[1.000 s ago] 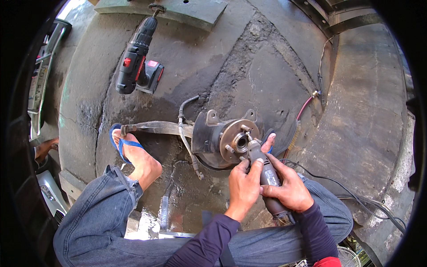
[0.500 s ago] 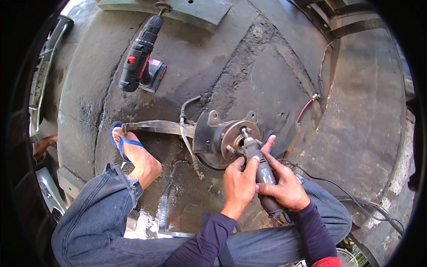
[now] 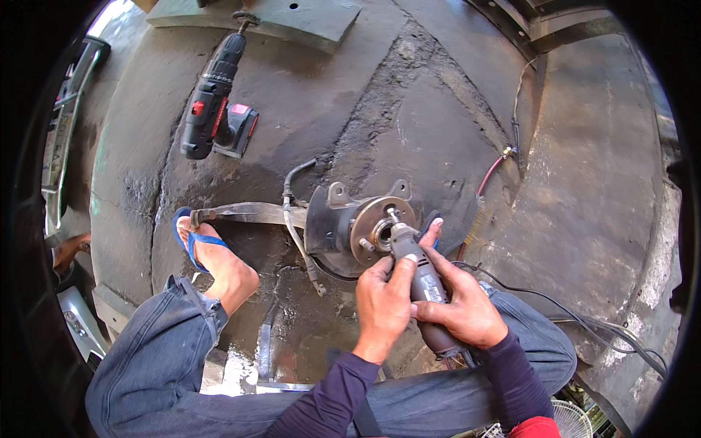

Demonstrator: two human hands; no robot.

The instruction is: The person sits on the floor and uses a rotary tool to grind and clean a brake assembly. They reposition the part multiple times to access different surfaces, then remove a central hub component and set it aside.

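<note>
Both of my hands hold a grey rotary tool point(image 3: 429, 281). My left hand point(image 3: 385, 298) grips its front part from the left, with the thumb along the body. My right hand point(image 3: 467, 303) wraps the body from the right, its thumb laid across. The tool's tip is at the face of a round wheel hub point(image 3: 372, 219) with studs; whether it touches cannot be made out. Behind the hub sits a dark backing plate point(image 3: 326, 226), joined to a steering knuckle with a long arm point(image 3: 252, 212) reaching left. A bent hose point(image 3: 294, 223) lies across that arm.
A black and red cordless drill point(image 3: 217, 98) with a wire brush lies ahead on the concrete floor, near a flat slab point(image 3: 321, 22). My sandalled feet flank the hub. Black cables point(image 3: 584, 321) and a red hose point(image 3: 493, 175) run at the right. A fan point(image 3: 573, 420) shows below right.
The view has shifted slightly, so the drill and hub appear a little farther left. Both hands keep their grip, and the rotary tool's tip stays at the hub face.
</note>
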